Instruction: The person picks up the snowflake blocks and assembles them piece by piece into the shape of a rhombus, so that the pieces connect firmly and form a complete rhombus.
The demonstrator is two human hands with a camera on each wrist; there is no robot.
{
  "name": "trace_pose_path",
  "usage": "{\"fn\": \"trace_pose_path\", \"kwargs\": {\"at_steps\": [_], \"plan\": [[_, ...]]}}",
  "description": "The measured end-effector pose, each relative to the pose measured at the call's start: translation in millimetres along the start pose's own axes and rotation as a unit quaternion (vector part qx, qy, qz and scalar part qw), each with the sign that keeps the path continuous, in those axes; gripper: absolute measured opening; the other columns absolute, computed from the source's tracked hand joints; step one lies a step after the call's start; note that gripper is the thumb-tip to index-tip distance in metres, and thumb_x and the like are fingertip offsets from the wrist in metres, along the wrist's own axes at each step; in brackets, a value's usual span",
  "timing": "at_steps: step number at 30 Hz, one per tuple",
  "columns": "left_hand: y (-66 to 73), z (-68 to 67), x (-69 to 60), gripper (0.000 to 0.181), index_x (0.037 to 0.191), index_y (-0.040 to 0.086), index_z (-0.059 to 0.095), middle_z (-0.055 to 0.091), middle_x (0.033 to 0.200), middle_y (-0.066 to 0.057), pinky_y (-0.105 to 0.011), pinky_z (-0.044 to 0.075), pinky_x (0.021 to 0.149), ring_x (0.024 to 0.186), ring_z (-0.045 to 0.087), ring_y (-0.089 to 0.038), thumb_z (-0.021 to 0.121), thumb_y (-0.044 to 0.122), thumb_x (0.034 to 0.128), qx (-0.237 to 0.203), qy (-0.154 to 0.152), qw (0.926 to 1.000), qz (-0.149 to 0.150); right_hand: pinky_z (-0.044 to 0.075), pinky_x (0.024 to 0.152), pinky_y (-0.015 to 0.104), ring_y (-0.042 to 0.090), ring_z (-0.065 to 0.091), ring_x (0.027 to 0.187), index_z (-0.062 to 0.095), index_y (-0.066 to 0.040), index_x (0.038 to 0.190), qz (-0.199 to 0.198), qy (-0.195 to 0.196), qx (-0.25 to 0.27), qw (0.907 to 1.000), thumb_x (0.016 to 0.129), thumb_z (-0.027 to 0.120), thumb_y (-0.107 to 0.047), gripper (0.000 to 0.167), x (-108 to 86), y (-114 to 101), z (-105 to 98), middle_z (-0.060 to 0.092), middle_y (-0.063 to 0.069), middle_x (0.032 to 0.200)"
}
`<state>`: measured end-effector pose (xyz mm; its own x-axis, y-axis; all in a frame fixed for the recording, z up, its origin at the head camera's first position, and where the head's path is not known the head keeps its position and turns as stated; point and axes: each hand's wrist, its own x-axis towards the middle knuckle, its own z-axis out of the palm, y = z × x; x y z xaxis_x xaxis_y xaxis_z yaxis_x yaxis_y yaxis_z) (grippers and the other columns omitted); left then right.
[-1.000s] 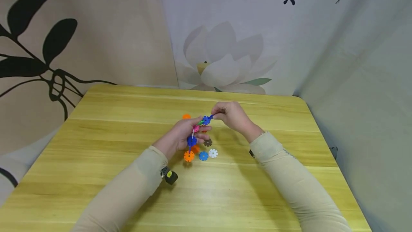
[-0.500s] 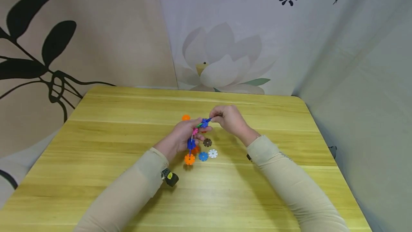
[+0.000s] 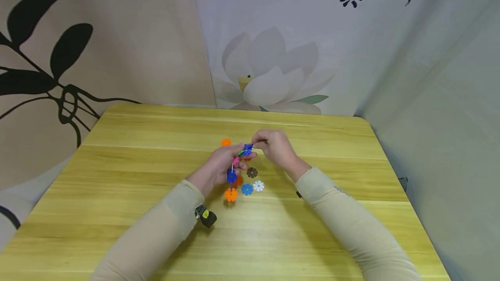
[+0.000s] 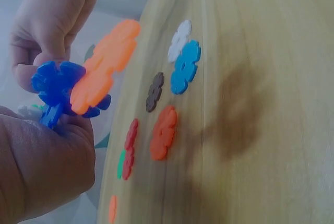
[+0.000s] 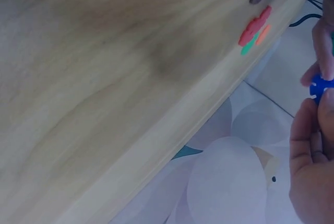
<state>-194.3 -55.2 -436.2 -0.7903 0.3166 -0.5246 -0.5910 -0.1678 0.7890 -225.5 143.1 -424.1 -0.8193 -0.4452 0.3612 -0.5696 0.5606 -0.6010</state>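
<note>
A chain of notched, flower-shaped plastic discs hangs over the table from my left hand (image 3: 218, 164), which grips it near its upper end. An orange disc (image 3: 231, 194) forms the bottom, with a dark blue disc (image 3: 231, 175) above it. Higher up come white, a pink disc (image 3: 236, 160), green and another blue disc (image 3: 248, 149). My right hand (image 3: 275, 147) pinches a blue disc (image 5: 319, 87) at that upper end, mostly covered by fingers. In the left wrist view the orange disc (image 4: 107, 65) partly hides the chain behind it.
Loose discs lie on the wooden table (image 3: 312, 237) beneath the hands: brown (image 3: 252, 172), white (image 3: 258, 186), light blue (image 3: 247, 189) and red-orange (image 4: 164, 132). Farther back are a red disc (image 4: 131, 149), a green disc (image 4: 121, 164) and an orange disc (image 3: 226, 142). A printed curtain stands behind.
My right hand has moved left and slightly nearer me, closer to the left hand. The chain's lower end has dropped a little toward me. The loose discs stay put.
</note>
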Motion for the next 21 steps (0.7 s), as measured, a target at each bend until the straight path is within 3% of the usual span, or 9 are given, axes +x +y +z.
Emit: {"fn": "trace_pose_path", "kwargs": {"at_steps": [8, 14, 17, 21], "plan": [[0.8, -3.8, 0.4, 0.050, 0.146, 0.013, 0.063, 0.064, 0.152, -0.013, -0.017, 0.049, 0.054, 0.066, 0.071, -0.010, 0.041, 0.047, 0.1158, -0.030, -0.036, 0.9989, 0.000, 0.068, 0.080, 0.034, 0.022, 0.078, 0.090, 0.080, -0.004, 0.103, 0.018, -0.011, -0.002, 0.9998, 0.099, 0.074, -0.003, 0.007, 3.0, -9.6, -1.0, 0.082, 0.011, 0.103], [5.0, -9.6, -1.3, 0.050, 0.151, 0.012, 0.054, 0.064, 0.153, -0.012, -0.015, 0.049, 0.052, 0.066, 0.072, -0.011, 0.044, 0.044, 0.1157, -0.071, -0.034, 0.9969, 0.002, 0.067, 0.091, 0.042, 0.029, 0.077, 0.105, 0.073, -0.002, 0.126, 0.088, -0.036, 0.006, 0.9955, 0.103, 0.072, -0.011, 0.024, 3.6, -8.6, -1.9, 0.078, 0.016, 0.122], [7.2, -13.1, -1.9, 0.048, 0.153, 0.011, 0.048, 0.063, 0.154, -0.013, -0.015, 0.050, 0.051, 0.064, 0.072, -0.011, 0.042, 0.041, 0.1165, -0.089, -0.026, 0.9957, 0.007, 0.066, 0.092, 0.042, 0.027, 0.075, 0.103, 0.074, -0.002, 0.125, 0.117, -0.090, -0.008, 0.9890, 0.103, 0.073, -0.014, 0.025, -1.0, -1.5, -0.3, 0.079, 0.014, 0.118], [9.0, -16.8, -3.0, 0.047, 0.154, 0.012, 0.046, 0.057, 0.159, -0.015, -0.017, 0.051, 0.050, 0.063, 0.071, -0.011, 0.040, 0.040, 0.1171, -0.102, -0.017, 0.9946, 0.010, 0.064, 0.095, 0.039, 0.019, 0.073, 0.100, 0.078, -0.007, 0.120, 0.122, -0.213, -0.024, 0.9689, 0.102, 0.076, -0.018, 0.021, -11.2, 6.1, 4.3, 0.081, 0.005, 0.111]]}}
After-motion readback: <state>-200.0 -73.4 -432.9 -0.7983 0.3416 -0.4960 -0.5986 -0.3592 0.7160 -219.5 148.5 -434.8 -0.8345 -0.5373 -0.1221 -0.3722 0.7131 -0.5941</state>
